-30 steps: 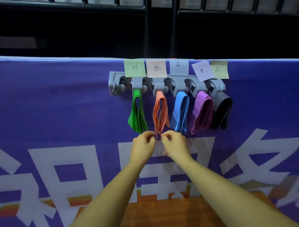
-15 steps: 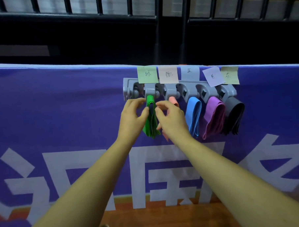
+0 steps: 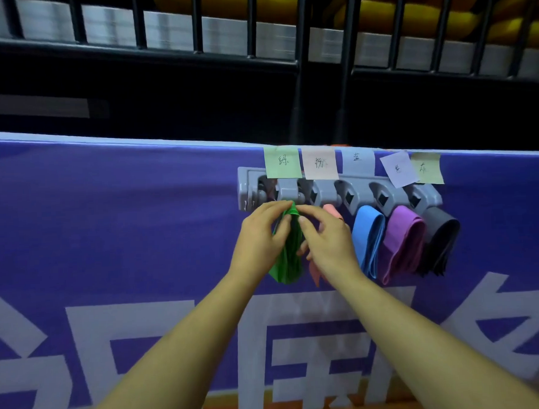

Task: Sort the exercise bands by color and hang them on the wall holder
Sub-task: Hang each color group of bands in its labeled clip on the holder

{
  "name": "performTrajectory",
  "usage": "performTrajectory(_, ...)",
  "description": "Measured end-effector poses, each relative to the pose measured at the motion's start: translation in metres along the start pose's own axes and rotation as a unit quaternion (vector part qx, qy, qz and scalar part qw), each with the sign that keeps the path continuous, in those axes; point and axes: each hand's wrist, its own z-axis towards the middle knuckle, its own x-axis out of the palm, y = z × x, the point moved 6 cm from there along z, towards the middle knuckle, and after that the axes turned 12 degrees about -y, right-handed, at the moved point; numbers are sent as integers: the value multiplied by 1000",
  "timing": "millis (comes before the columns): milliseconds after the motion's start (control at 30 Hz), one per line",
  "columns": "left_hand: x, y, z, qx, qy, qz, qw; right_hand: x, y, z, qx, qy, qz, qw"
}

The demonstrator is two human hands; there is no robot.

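Item 1. Wall holder [image 3: 328, 193]: grey plastic rail w/ a row of clips, fixed to a purple banner [image 3: 108, 226] w/ large white characters.

Item 2. Exercise bands, 5 pcs, hanging folded from the rail, L to R:
- green band [image 3: 288, 268], under the 1st note, held by both hands
- pink band [image 3: 331, 211], mostly hidden behind the R hand
- blue band [image 3: 368, 240], hangs free
- purple band [image 3: 401, 245], hangs free, touching the black one
- black band [image 3: 439, 243], at the far R end

Item 3. Sticky notes, 5 pcs, along the rail's top edge, each w/ a handwritten character: green note [image 3: 282, 162], pink note [image 3: 319, 164], blue note [image 3: 358, 161], purple note [image 3: 398, 169] (tilted), yellow note [image 3: 427, 168].

Item 4. Left hand [image 3: 260, 238]: thumb and fingers pinching the green band near its top, just below the clip.

Item 5. Right hand [image 3: 328, 242]: thumb and forefinger pinching the same band's top from the other side; other fingers curled loosely.

Item 6. Black railing [image 3: 298, 48], above and behind the banner.
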Motion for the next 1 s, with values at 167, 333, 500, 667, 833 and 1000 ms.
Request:
performTrajectory(167, 2, -7, 7, 12, -6, 6, 1000, 0, 2, 6, -21, -37, -42, 998)
performTrajectory(333, 9, 9, -12, 4, 64, 15, 998, 0, -13, -5, 34, -6, -55, 998)
performTrajectory(500, 0, 18, -23, -73, 55, 7, 996, 9, -15, -18, 74, 13, -26, 997)
performTrajectory(667, 3, 30, -36, -117, 92, -5, 989, 19, -21, -22, 79, 7, -58, 995)
performTrajectory(833, 3, 37, -50, -127, 96, -5, 987, 25, -24, -38, 88, 25, -62, 994)
performTrajectory(1000, 4, 39, -59, -140, 105, -15, 984, 28, -30, -47, 100, 20, -58, 993)
